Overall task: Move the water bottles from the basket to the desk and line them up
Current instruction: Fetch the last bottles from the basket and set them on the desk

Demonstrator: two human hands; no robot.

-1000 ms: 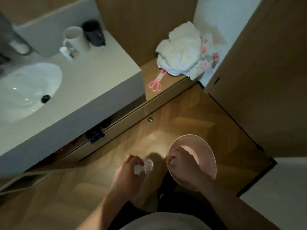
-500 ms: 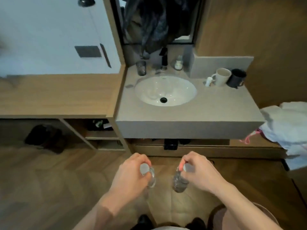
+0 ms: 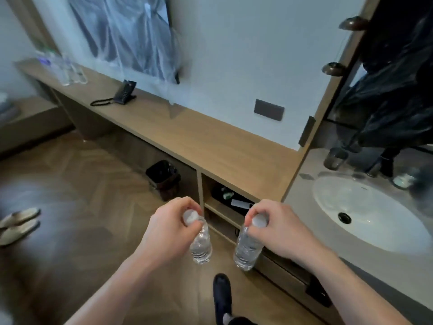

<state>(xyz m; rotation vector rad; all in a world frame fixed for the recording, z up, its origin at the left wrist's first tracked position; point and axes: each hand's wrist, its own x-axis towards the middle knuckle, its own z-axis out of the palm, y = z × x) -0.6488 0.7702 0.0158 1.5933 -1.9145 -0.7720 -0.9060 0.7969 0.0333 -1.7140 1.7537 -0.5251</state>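
My left hand (image 3: pixel 168 228) grips a clear water bottle (image 3: pixel 200 245) by its white cap, and the bottle hangs upright over the floor. My right hand (image 3: pixel 278 225) holds a second clear water bottle (image 3: pixel 246 249) the same way, beside the first. Both hang in front of the long wooden desk (image 3: pixel 199 137), below its front edge. At the desk's far left end stand several clear bottles (image 3: pixel 68 69), blurred. The basket is out of view.
A black telephone (image 3: pixel 124 92) with a coiled cord sits on the desk under a wall-mounted screen (image 3: pixel 126 31). A dark waste bin (image 3: pixel 164 179) stands under the desk. To the right lies a grey counter with a white sink (image 3: pixel 365 212). Slippers (image 3: pixel 18 221) lie at left.
The view has swung left from the pink basin and sink to the long desk. Both hands lifted a bottle each and now carry them side by side.
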